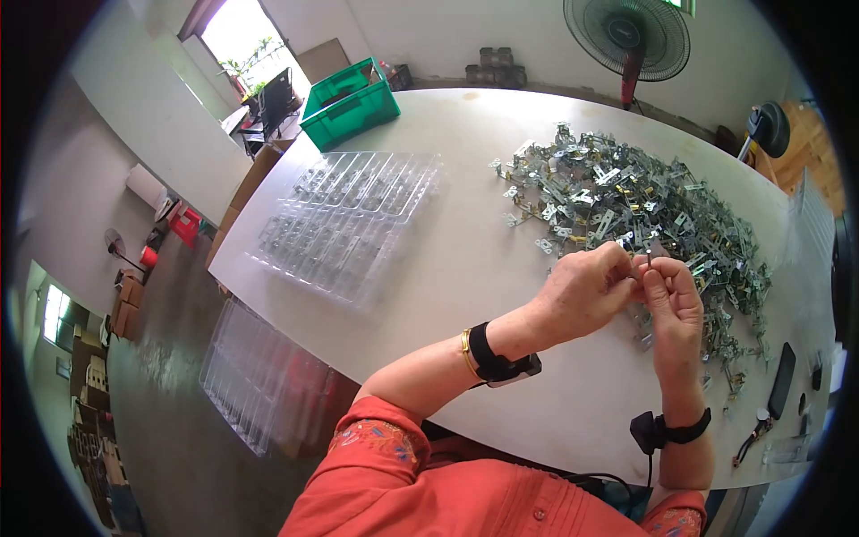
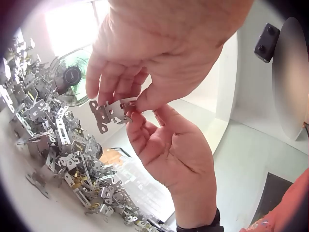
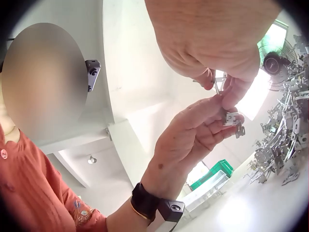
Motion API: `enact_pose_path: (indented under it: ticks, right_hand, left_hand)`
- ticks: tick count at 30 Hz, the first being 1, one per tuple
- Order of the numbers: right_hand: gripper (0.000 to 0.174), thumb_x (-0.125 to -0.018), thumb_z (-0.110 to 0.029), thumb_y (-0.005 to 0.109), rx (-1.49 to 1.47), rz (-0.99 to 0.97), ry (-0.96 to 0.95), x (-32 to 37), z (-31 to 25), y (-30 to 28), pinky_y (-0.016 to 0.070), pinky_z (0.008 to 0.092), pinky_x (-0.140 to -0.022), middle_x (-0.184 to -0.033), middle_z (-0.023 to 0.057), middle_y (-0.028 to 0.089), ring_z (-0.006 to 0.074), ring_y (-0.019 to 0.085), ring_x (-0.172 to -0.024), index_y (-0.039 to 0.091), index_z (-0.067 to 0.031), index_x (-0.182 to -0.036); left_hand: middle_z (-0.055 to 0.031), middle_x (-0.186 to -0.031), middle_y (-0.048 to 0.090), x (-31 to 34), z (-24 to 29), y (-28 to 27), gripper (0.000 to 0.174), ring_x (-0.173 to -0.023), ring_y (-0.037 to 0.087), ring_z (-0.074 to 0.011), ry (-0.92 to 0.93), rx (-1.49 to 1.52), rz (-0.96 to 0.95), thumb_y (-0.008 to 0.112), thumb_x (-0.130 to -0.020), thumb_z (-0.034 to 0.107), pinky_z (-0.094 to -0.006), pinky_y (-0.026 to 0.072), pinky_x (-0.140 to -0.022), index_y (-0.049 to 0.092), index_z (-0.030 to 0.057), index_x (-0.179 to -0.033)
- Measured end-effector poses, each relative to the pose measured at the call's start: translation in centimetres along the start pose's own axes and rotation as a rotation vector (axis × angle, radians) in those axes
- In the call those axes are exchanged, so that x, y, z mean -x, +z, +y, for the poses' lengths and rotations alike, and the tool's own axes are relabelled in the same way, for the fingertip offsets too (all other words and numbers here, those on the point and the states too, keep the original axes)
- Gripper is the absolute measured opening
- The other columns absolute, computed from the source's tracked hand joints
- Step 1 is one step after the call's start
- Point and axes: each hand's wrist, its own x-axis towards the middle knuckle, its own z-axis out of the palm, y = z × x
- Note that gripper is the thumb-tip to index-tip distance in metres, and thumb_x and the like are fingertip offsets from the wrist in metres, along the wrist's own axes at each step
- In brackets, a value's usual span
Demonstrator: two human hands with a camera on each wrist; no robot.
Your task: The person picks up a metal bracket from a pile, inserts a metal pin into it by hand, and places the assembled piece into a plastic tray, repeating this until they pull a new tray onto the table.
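Both hands meet above the near edge of a heap of stamped metal brackets (image 1: pixel 626 192). My left hand (image 1: pixel 582 291) pinches one silvery metal bracket (image 2: pixel 108 115) between thumb and fingers; its flat, holed end sticks out past the fingertips. Right up against it, my right hand (image 1: pixel 673 304) pinches a narrow metal piece (image 3: pixel 219 83) between thumb and forefinger. I cannot tell whether this piece belongs to the same bracket. In the right wrist view the bracket's holed end shows below the left fingers. The fingers hide the middle of the bracket.
Clear plastic compartment trays (image 1: pixel 344 224), with metal parts in them, lie on the white table (image 1: pixel 456 268) to the left. A green crate (image 1: pixel 349 107) stands behind them. More clear trays (image 1: pixel 259 376) sit below the table's left edge. A black phone-like slab (image 1: pixel 782 380) lies at right.
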Motion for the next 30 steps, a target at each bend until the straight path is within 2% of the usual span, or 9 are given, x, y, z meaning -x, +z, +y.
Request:
enact_pose_path:
  ticks: [4, 8, 12, 15, 16, 18, 23, 25, 30]
  right_hand:
    - [0.013, -0.103, -0.009, 0.055, -0.017, -0.046, 0.029, 0.8, -0.6, 0.8, 0.0515, 0.0264, -0.087, -0.113, 0.0036, 0.066, 0.0102, 0.062, -0.099, 0.061, -0.0050, -0.114]
    - [0.013, -0.103, -0.011, 0.056, 0.001, 0.012, -0.015, 1.1, -1.2, 1.9, 0.0503, 0.0265, -0.087, -0.112, 0.0030, 0.066, 0.0101, 0.061, -0.102, 0.061, -0.0061, -0.114]
    - [0.011, -0.103, -0.011, 0.057, -0.049, -0.153, 0.072, 1.4, 1.0, 2.0, 0.0498, 0.0254, -0.082, -0.108, 0.0029, 0.067, 0.0085, 0.061, -0.097, 0.063, -0.0066, -0.110]
    - [0.012, -0.102, -0.015, 0.059, -0.070, -0.404, 0.388, 1.9, 1.8, 2.7, 0.0517, 0.0262, -0.077, -0.093, 0.0012, 0.068, 0.0095, 0.063, -0.084, 0.062, -0.0047, -0.106]
    - [0.012, -0.102, -0.015, 0.059, -0.075, -0.401, 0.391, 2.2, 2.1, 2.8, 0.0517, 0.0262, -0.077, -0.093, 0.0012, 0.068, 0.0095, 0.063, -0.084, 0.062, -0.0047, -0.106]
    - [0.013, -0.102, -0.016, 0.059, -0.050, -0.576, 0.538, 2.9, 3.4, 3.3, 0.0519, 0.0260, -0.076, -0.093, 0.0016, 0.068, 0.0092, 0.063, -0.084, 0.063, -0.0040, -0.105]
    - [0.013, -0.100, -0.013, 0.061, 0.035, -0.739, 0.622, 3.9, 5.3, 3.8, 0.0524, 0.0255, -0.076, -0.091, 0.0007, 0.067, 0.0087, 0.062, -0.085, 0.065, -0.0021, -0.104]
    - [0.013, -0.099, -0.013, 0.061, 0.041, -0.714, 0.647, 3.8, 5.1, 4.0, 0.0523, 0.0253, -0.076, -0.090, 0.0006, 0.067, 0.0083, 0.062, -0.085, 0.065, -0.0019, -0.104]
    - [0.013, -0.099, -0.014, 0.062, 0.077, -0.678, 0.657, 3.6, 5.8, 3.9, 0.0525, 0.0244, -0.074, -0.089, 0.0002, 0.067, 0.0074, 0.063, -0.082, 0.066, -0.0017, -0.103]
  left_hand:
    - [-0.0115, -0.085, 0.071, 1.1, 0.7, -1.7, 0.015, -0.079, 0.070, -0.0162, -0.055, -0.083, 0.002, 0.071, -0.088, 0.009, -0.0301, 0.0544, -0.068, 0.063, -0.0004, -0.096]
    - [-0.0078, -0.085, 0.072, 2.1, 1.4, -4.9, 0.013, -0.078, 0.068, -0.0098, -0.050, -0.178, 0.155, 0.071, -0.088, 0.007, -0.0261, 0.0527, -0.067, 0.067, 0.0001, -0.098]
    - [-0.0062, -0.084, 0.074, 3.2, 1.4, -10.4, 0.015, -0.079, 0.068, -0.0089, -0.053, -0.351, 0.291, 0.070, -0.089, 0.007, -0.0243, 0.0541, -0.070, 0.069, -0.0011, -0.101]
    - [-0.0057, -0.086, 0.074, 4.6, 1.1, -15.3, 0.014, -0.078, 0.068, -0.0086, -0.137, -0.498, 0.385, 0.070, -0.089, 0.008, -0.0239, 0.0544, -0.071, 0.071, -0.0018, -0.100]
    - [-0.0055, -0.086, 0.074, 5.1, 1.2, -16.8, 0.014, -0.078, 0.067, -0.0081, -0.169, -0.554, 0.412, 0.070, -0.089, 0.008, -0.0234, 0.0541, -0.071, 0.071, -0.0019, -0.099]
    - [-0.0042, -0.084, 0.073, 6.1, 1.5, -19.5, 0.014, -0.074, 0.066, -0.0072, -0.276, -0.610, 0.450, 0.069, -0.090, 0.008, -0.0225, 0.0531, -0.068, 0.072, -0.0025, -0.099]
    - [-0.0049, -0.077, 0.072, 8.1, 0.9, -24.2, 0.015, -0.068, 0.065, -0.0078, -0.516, -0.745, 0.467, 0.070, -0.088, 0.011, -0.0233, 0.0521, -0.064, 0.073, -0.0023, -0.094]
    - [-0.0058, -0.074, 0.072, 8.7, 0.3, -25.0, 0.016, -0.066, 0.065, -0.0085, -0.577, -0.816, 0.455, 0.071, -0.086, 0.013, -0.0242, 0.0522, -0.063, 0.073, -0.0019, -0.091]
    - [-0.0124, -0.075, 0.073, 9.0, -0.8, -25.7, 0.021, -0.066, 0.070, -0.0185, -0.681, -0.999, 0.312, 0.071, -0.080, 0.020, -0.0313, 0.0543, -0.065, 0.074, -0.0004, -0.086]
